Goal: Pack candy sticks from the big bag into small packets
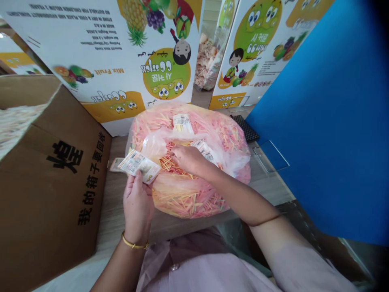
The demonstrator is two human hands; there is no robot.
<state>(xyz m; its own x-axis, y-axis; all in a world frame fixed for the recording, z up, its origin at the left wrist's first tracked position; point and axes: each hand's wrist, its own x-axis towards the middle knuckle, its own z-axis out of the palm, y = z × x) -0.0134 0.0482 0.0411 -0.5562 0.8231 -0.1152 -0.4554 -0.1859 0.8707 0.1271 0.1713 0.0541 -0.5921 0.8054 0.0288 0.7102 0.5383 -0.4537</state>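
Observation:
A large clear plastic bag (194,198) full of thin pink and yellow sticks lies open on the table. My left hand (138,202) pinches a small printed packet (139,166) beside the bag's left edge. Reaching into the bag's mouth, my right hand (185,158) has its fingers curled down among the loose sticks (170,162); its fingertips are partly hidden, and I cannot make out what they hold. Two more printed packets, an upper packet (182,123) and a lower packet (204,149), rest on the bag. Another packet (117,165) lies on the table behind the held one.
A brown cardboard box (54,190) stands at the left, with pale contents inside. White printed cartons (106,61) stand behind the bag. At the right are a blue panel (328,121), a wire handle (272,156) and a black dotted object (247,127). A filled clear bag (208,61) sits between cartons.

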